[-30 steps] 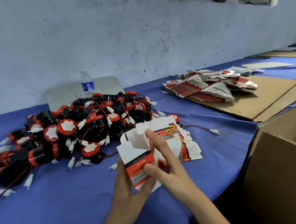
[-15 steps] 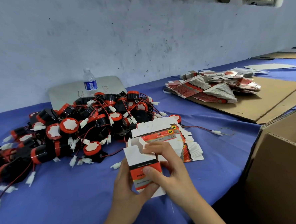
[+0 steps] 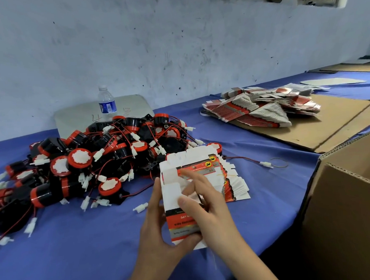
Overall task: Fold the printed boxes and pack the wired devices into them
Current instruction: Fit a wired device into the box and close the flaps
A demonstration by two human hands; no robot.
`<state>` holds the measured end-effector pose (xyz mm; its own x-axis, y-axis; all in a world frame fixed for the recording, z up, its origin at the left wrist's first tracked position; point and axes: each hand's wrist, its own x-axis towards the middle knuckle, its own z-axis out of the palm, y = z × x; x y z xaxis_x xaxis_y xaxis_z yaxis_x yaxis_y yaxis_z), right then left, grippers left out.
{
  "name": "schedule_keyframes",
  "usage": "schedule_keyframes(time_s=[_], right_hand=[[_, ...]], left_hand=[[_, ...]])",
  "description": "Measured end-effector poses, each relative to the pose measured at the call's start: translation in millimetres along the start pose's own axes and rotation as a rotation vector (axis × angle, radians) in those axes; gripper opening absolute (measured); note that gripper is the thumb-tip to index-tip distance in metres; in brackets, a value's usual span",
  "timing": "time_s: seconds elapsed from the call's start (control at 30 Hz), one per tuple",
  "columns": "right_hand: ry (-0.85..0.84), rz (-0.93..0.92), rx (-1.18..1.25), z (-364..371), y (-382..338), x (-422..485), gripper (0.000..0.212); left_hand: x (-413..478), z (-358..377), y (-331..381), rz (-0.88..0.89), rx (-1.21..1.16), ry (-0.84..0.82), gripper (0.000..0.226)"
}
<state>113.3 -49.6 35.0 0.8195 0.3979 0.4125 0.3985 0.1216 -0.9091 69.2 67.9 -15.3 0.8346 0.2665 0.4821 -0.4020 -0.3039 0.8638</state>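
White-and-red printed cardboard box (image 3: 180, 216) stands half-folded above the blue-covered table (image 3: 78, 254), just in front of a fanned stack of flat printed boxes (image 3: 227, 180). The left hand (image 3: 155, 232) grips its left side and bottom, fingers curled behind it. The right hand (image 3: 208, 210) pinches its right edge, thumb on the printed face. Left of the stack lies a heap of black-and-red round wired devices (image 3: 90, 165).

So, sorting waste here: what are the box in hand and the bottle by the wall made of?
The printed box looks like thin glossy-printed paperboard, given its plain white inside and creased flaps. The water bottle looks like clear plastic, see-through with a blue label and a pale cap.
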Motion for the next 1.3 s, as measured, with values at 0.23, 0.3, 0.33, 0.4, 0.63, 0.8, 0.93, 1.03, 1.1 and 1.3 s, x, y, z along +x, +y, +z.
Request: schedule_keyframes(time_s=[0.23, 0.3, 0.33, 0.4, 0.63, 0.8, 0.93, 1.03, 1.1, 1.3], right_hand=[[-0.028, 0.009, -0.037, -0.6, -8.2, 6.8, 0.053], [-0.034, -0.014, -0.088, -0.7, -9.0, 8.8, 0.042], [-0.031, -0.013, -0.114, -0.4, -8.8, 9.5, 0.034], [-0.026, 0.016, -0.150, 0.5, -9.0, 10.3, 0.026], [-0.030, -0.008, -0.123, -0.7, -6.1, 10.5, 0.035], [0.113, -0.050, 0.112, 1.4, 2.6, 3.7, 0.040], [0.162, -0.072, 0.119, -1.5, 6.1, 4.5, 0.033], [0.159, -0.077, 0.137, 0.1, 7.0, 3.8, 0.032], [0.161, -0.080, 0.134, 0.5, 7.2, 3.1, 0.032], [0.163, -0.081, 0.148, 1.5, 10.6, 3.4, 0.033]], left_hand=[[-1.4, 2.7, 6.9, 0.142, 0.109, 0.051, 0.113], [-0.4, 0.7, 1.1, 0.200, 0.181, 0.052, 0.116], [0.1, -0.2, -2.7, 0.226, 0.206, 0.050, 0.118], [1.0, -1.4, -6.8, 0.243, 0.213, 0.049, 0.118], [6.3, -0.1, 1.8, 0.450, 0.304, 0.023, 0.089], [6.4, -2.4, 4.7, 0.487, 0.371, 0.023, 0.062], [6.1, -3.0, 3.7, 0.509, 0.418, 0.016, 0.057], [7.6, -2.6, 4.3, 0.535, 0.444, 0.017, 0.054], [8.4, -2.4, 5.6, 0.542, 0.443, 0.011, 0.052], [7.0, -4.7, 3.3, 0.499, 0.357, -0.017, 0.051]])
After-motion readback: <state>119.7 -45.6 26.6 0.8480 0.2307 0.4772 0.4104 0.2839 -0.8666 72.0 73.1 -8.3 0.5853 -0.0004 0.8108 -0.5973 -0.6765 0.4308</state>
